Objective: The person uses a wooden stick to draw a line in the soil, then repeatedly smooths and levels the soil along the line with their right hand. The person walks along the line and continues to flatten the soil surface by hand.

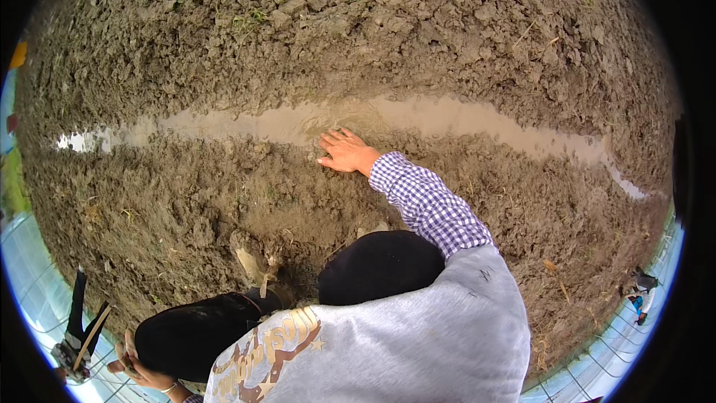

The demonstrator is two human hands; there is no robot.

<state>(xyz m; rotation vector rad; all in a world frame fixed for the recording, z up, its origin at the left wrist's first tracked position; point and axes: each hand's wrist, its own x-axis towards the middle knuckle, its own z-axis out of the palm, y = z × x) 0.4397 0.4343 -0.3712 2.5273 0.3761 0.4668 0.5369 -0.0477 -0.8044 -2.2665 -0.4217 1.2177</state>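
Note:
My right hand (347, 151), in a checked sleeve, is palm down with fingers spread at the near edge of a furrow of muddy water (447, 115). Its fingertips are at the waterline, and ripples show in the water just beyond them. Nothing is seen in its grasp. My left hand (134, 366), with a bangle at the wrist, is beside my left knee at the lower left. Its fingers are apart and look muddy; no held object can be made out. Wet, clumpy soil (251, 179) lies on both sides of the water.
My bent knees and a mud-covered foot (251, 266) are close below the furrow. A person (78, 341) with a long stick is at the far lower left, another person (640, 296) at the far right. Grass tufts (251, 19) and dry stalks (556, 280) dot the soil.

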